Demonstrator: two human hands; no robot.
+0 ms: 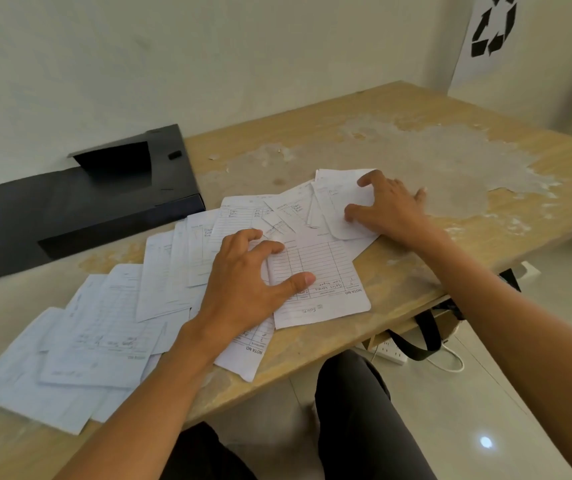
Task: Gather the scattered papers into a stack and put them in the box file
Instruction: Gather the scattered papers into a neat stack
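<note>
White papers [111, 327] lie fanned and overlapping across the worn wooden table [398, 271]. We see the left hand [246, 285] spread flat, fingers open, pressing on a ruled form near the table's front edge. The right hand [392, 206], fingers splayed, rests on the far-right sheets. The black box file [80, 202] lies open at back left, by the wall.
</note>
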